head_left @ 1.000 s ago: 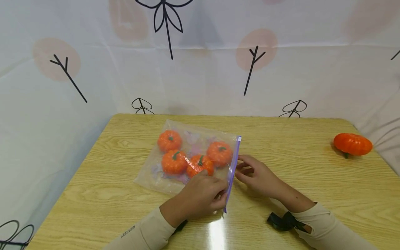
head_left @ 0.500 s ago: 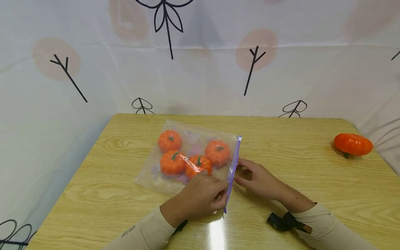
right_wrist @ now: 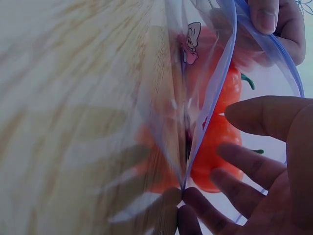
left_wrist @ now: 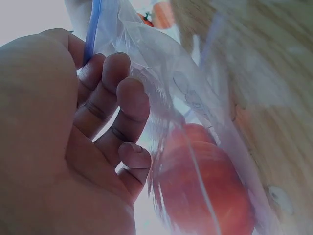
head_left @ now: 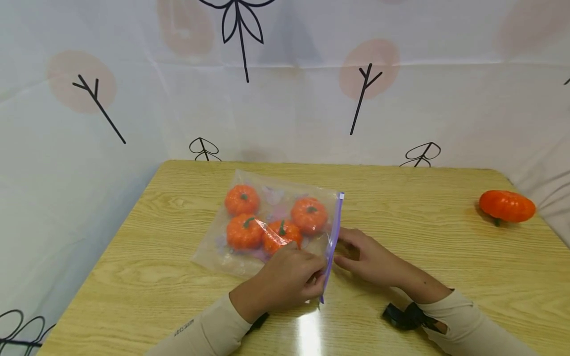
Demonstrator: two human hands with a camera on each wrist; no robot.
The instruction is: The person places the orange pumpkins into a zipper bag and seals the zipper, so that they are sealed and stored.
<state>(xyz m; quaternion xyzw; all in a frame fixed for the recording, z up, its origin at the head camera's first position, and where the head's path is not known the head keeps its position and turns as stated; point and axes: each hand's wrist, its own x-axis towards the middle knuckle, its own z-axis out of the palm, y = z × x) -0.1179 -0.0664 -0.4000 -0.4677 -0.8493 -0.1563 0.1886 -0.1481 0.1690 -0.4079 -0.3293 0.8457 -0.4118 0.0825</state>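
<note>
A clear zip bag (head_left: 209, 254) lies across the table with its purple-edged mouth toward the right. Several small orange toy pumpkins (head_left: 308, 216) with green stems show through the plastic. My left hand (head_left: 285, 274) pinches the purple edge (left_wrist: 94, 24) near its front end, and in the left wrist view a pumpkin (left_wrist: 203, 186) shows through the film below the curled fingers. At the mouth, my right hand (head_left: 369, 257) has loosely bent fingers, its fingertips right at the purple strip. The right wrist view shows the mouth parted, with the thumb (right_wrist: 264, 115) and fingers spread around it.
One more pumpkin (head_left: 507, 206) lies on its side at the far right of the wooden table (head_left: 147, 237). Behind the table hangs a pale cloth (head_left: 289, 113) with plant drawings. A black strap (head_left: 405, 316) sits by the right wrist.
Pumpkins inside the bag have shifted slightly left, the one nearest the mouth also away from me. My right hand has dropped a little along the mouth; the left hand keeps its pinch.
</note>
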